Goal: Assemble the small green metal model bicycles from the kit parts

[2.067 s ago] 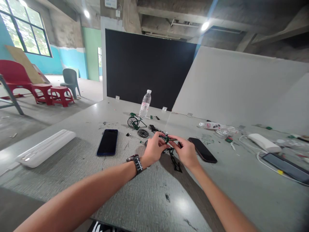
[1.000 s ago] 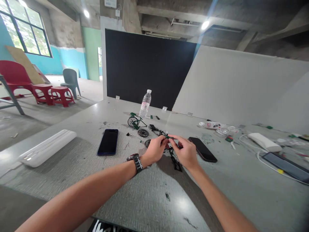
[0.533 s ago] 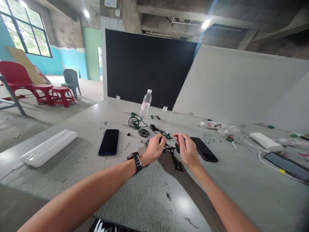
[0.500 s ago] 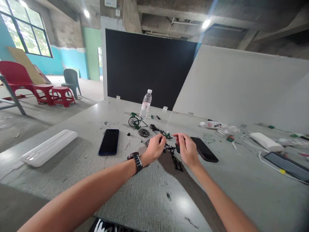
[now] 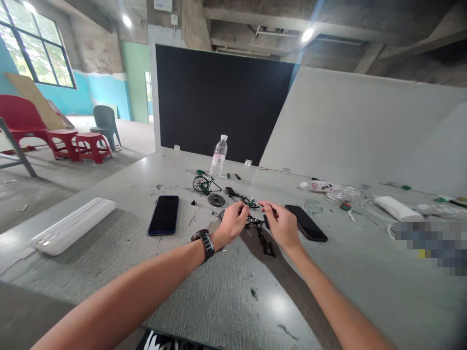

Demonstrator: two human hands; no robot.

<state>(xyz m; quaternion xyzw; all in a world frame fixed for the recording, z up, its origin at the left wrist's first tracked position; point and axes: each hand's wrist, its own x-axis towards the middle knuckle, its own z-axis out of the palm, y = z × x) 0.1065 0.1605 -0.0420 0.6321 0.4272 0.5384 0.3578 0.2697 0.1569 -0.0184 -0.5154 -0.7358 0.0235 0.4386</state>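
Observation:
My left hand [image 5: 230, 224], a watch on its wrist, is curled with pinched fingers over small green and black model bicycle parts [image 5: 251, 202] on the grey table [image 5: 226, 296]. My right hand [image 5: 283, 227] faces it a little to the right, fingers also pinched on a small dark piece I cannot name. A loose black frame piece [image 5: 265, 246] lies just below both hands. A partly built green model bicycle [image 5: 203, 183] stands farther back, with a loose black wheel [image 5: 216, 200] beside it.
A dark phone [image 5: 163, 215] lies left of the hands and another phone [image 5: 305, 222] right of them. A water bottle [image 5: 219, 156] stands behind. A long white case [image 5: 69, 225] lies far left; a white box [image 5: 396, 208], cables and plastic bags lie right.
Both hands came down from holding the green part together above the table to the parts on its surface. The view shifted slightly.

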